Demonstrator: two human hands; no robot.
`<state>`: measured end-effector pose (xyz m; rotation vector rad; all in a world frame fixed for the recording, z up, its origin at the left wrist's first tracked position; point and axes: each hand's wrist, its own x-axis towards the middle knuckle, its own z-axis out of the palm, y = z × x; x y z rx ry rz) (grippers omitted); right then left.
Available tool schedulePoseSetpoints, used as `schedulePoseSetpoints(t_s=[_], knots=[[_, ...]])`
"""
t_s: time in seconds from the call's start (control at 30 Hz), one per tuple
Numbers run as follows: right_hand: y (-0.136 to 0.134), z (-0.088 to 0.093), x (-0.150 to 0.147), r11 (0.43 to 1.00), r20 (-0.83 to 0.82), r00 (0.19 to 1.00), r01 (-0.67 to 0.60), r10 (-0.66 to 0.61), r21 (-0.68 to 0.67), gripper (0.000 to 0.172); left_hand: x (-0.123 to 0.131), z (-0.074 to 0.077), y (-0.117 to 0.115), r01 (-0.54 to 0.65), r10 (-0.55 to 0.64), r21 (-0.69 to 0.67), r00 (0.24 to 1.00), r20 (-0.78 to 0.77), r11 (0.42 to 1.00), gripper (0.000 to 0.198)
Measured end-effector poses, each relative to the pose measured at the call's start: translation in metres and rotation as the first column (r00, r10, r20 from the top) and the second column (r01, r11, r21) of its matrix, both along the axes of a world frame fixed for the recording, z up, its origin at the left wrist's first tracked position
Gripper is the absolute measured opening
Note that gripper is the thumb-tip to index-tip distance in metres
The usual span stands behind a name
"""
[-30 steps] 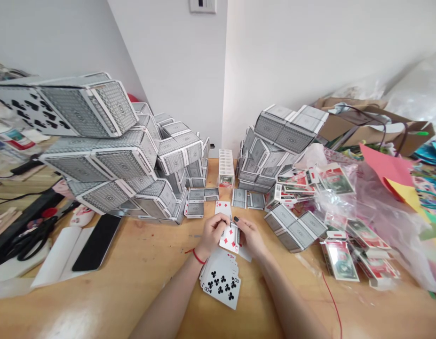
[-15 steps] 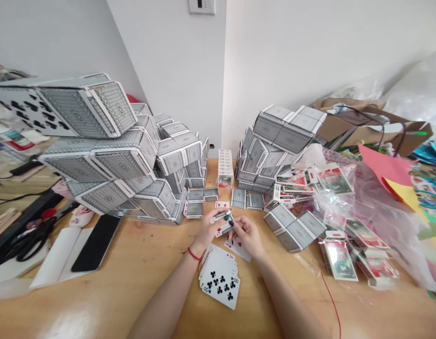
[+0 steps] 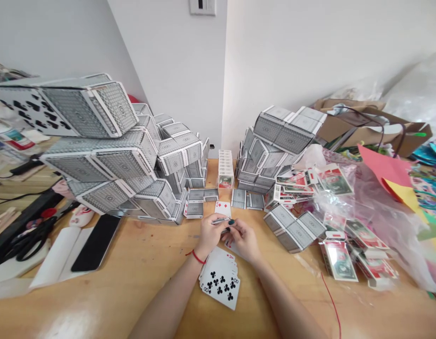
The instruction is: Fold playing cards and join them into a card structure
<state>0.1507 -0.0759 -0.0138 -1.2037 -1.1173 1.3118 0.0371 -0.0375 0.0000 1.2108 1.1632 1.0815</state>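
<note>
My left hand (image 3: 211, 234), with a red cord at the wrist, is closed on a playing card (image 3: 222, 220) that shows almost edge-on. Opposite it, my right hand (image 3: 244, 240) pinches the same card, its fingertips meeting the left ones. Most of the card is hidden by fingers. Under the right hand lies a face-up card (image 3: 236, 250), partly covered. Nearer me, a loose pile of cards (image 3: 219, 285) has an eight of clubs on top. Just beyond my fingers a diamond card (image 3: 223, 208) lies face up.
Folded-card box structures rise in a tall left stack (image 3: 122, 160) and a right stack (image 3: 274, 141). Between them stands a row of card boxes (image 3: 225, 181). A separate folded-card piece (image 3: 295, 230) sits at right, near red card packs (image 3: 339, 259). A phone (image 3: 96, 242) lies left.
The held card has turned from showing its face to nearly edge-on. Both hands have drawn closer together and slightly nearer me, uncovering more of the diamond card beyond.
</note>
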Motion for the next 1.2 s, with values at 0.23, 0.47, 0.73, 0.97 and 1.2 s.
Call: schedulePoseSetpoints(t_s=[0.23, 0.47, 0.73, 0.97, 1.2], knots=[[0.001, 0.001, 0.001, 0.998, -0.025, 0.998, 0.062, -0.062, 0.009, 0.024, -0.001, -0.005, 0.005, -0.008, 0.007, 0.029, 1.0, 0.028, 1.0, 0.018], [0.009, 0.004, 0.01, 0.98, -0.291, 0.938, 0.197, -0.186, 0.009, 0.03, 0.003, -0.009, 0.008, 0.078, -0.081, 0.02, 0.979, 0.186, 0.997, 0.032], [0.01, -0.005, 0.013, 0.993, -0.156, 0.981, 0.115, -0.117, -0.024, 0.03, -0.007, -0.021, 0.014, -0.007, 0.015, 0.133, 0.998, -0.059, 0.991, 0.019], [0.008, 0.004, 0.018, 0.989, 0.006, 0.99, 0.141, -0.142, 0.034, 0.035, -0.009, -0.01, 0.012, 0.168, -0.132, 0.213, 0.976, -0.174, 0.962, 0.02], [0.008, 0.002, 0.014, 0.991, -0.036, 0.991, 0.131, -0.13, 0.014, 0.027, -0.001, -0.014, 0.004, 0.153, -0.118, 0.232, 0.98, -0.158, 0.961, 0.028]])
